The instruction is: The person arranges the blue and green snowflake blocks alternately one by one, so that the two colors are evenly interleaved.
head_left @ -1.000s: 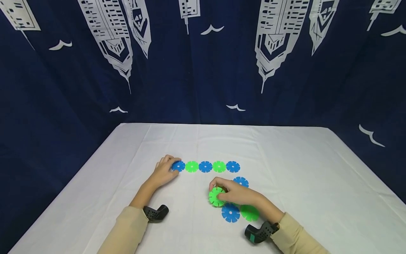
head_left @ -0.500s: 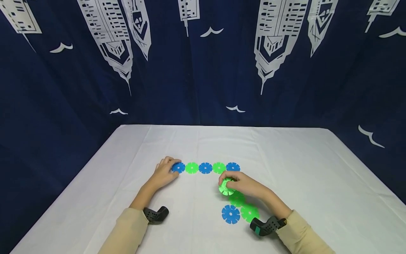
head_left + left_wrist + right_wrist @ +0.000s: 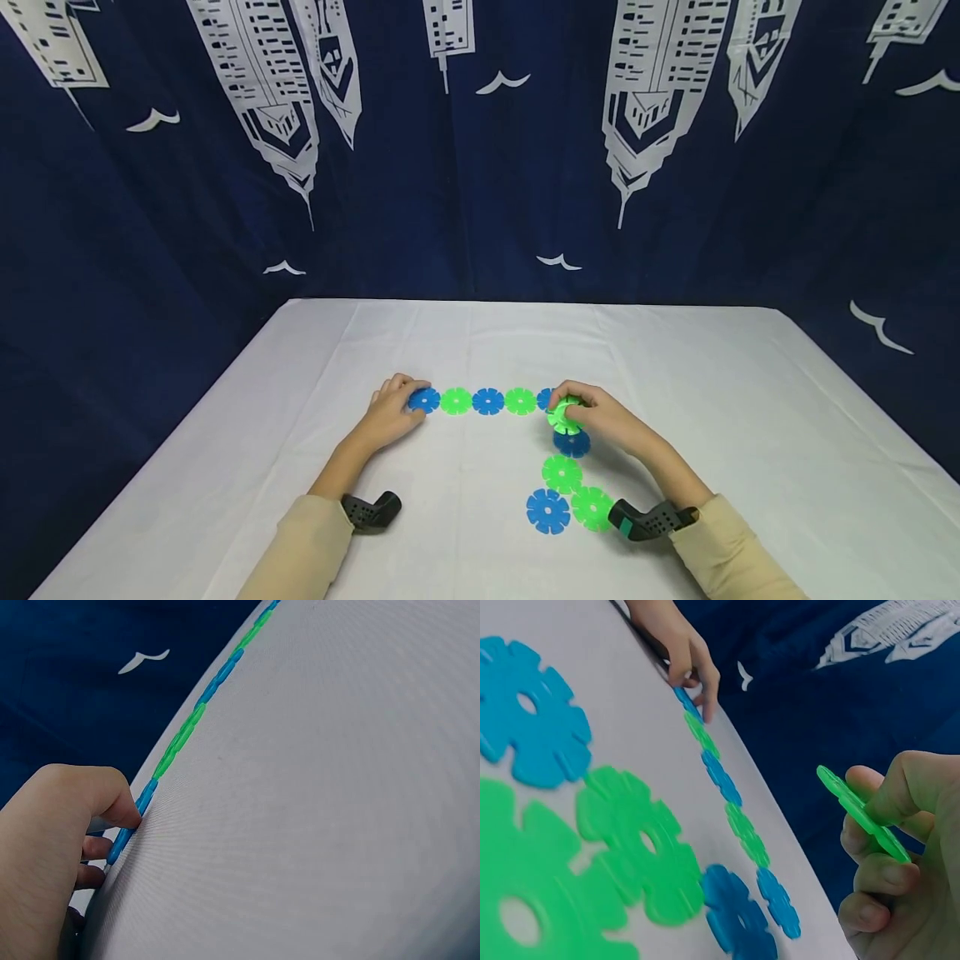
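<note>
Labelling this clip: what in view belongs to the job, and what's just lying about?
Job:
left hand
five-disc row, end gripped
right hand
green disc, pinched
probably four discs nearer the person

Surroundings, nothing stray seen:
white cloth
blue curtain
worn wrist cameras

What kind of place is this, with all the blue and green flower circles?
Probably an indoor spot set up for filming tabletop work: there's a white-covered table, a dark blue cloth with upside-down buildings behind it, and a black gadget at each wrist.
</note>
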A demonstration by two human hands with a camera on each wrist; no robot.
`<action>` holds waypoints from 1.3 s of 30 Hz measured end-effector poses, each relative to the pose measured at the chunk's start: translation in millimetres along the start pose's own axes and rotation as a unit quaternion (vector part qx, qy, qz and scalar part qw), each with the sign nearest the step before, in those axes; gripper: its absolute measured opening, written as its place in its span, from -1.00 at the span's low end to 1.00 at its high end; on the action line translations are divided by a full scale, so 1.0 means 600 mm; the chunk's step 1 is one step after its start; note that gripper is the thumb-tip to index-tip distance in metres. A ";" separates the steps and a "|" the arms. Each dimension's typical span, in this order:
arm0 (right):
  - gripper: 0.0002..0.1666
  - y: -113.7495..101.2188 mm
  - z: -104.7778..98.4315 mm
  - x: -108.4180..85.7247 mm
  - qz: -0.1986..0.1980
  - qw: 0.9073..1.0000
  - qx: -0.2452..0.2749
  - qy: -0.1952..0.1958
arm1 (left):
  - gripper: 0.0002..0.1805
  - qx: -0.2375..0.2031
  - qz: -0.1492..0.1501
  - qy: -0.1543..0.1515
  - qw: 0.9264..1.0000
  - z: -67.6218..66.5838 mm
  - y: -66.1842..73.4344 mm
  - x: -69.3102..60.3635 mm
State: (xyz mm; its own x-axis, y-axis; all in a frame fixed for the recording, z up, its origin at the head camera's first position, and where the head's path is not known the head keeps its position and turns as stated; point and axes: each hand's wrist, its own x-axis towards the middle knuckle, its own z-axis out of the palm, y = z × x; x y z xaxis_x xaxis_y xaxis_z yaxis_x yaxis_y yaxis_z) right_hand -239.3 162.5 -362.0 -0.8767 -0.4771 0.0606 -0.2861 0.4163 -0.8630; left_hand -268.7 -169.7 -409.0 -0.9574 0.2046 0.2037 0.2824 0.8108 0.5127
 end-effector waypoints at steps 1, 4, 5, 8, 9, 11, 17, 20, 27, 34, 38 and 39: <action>-0.75 0.002 -0.002 0.000 0.006 1.000 -0.002 0.006 | -0.49 0.000 -0.001 -0.001 1.000 0.000 0.000 -0.001; -0.75 0.008 -0.009 0.000 0.014 1.000 -0.003 0.023 | -0.49 0.002 -0.002 0.001 1.000 0.000 0.000 -0.001; -0.75 0.010 -0.011 0.000 0.017 0.999 -0.004 0.031 | -0.49 0.002 -0.002 0.002 1.000 0.000 0.000 -0.002; -0.77 0.016 -0.015 -0.001 0.021 0.998 -0.009 0.062 | -0.50 -0.001 -0.002 0.003 1.000 0.000 0.001 -0.002; -0.77 0.019 -0.017 -0.001 0.024 0.997 -0.012 0.074 | -0.50 -0.001 -0.001 0.003 1.000 0.000 0.001 -0.002; -0.77 0.025 -0.019 0.000 0.028 0.994 -0.016 0.101 | -0.49 -0.002 -0.002 0.001 1.000 0.001 0.001 -0.002; -0.75 0.045 -0.025 0.005 0.060 0.979 -0.016 0.194 | -0.49 -0.004 0.001 0.003 1.000 0.002 0.000 -0.002; -0.74 0.051 -0.027 0.006 0.074 0.971 -0.024 0.225 | -0.49 -0.008 -0.001 0.002 1.000 0.003 0.001 -0.003; -0.73 0.065 -0.029 0.005 0.086 0.969 -0.058 0.225 | -0.49 -0.008 -0.002 0.004 1.000 0.001 0.004 -0.002; -0.79 0.084 -0.021 0.004 0.070 0.972 -0.124 0.186 | -0.49 -0.014 -0.003 0.001 1.000 0.002 0.004 -0.003; -0.79 0.088 -0.019 0.006 0.050 0.969 -0.153 0.190 | -0.49 -0.011 -0.003 0.001 1.000 0.002 0.002 -0.003; -0.79 0.089 -0.019 0.006 0.046 0.967 -0.160 0.192 | -0.49 -0.009 -0.002 0.001 1.000 0.002 0.001 -0.002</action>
State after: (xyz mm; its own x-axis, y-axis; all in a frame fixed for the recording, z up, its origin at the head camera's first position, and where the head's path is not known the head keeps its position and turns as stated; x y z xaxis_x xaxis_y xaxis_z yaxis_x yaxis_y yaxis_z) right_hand -262.3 191.7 -401.9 -0.9657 -0.1298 0.2247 -0.2506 0.6915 -0.6775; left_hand -267.2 -168.7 -410.2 -0.9581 0.2009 0.2040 0.2805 0.8013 0.5284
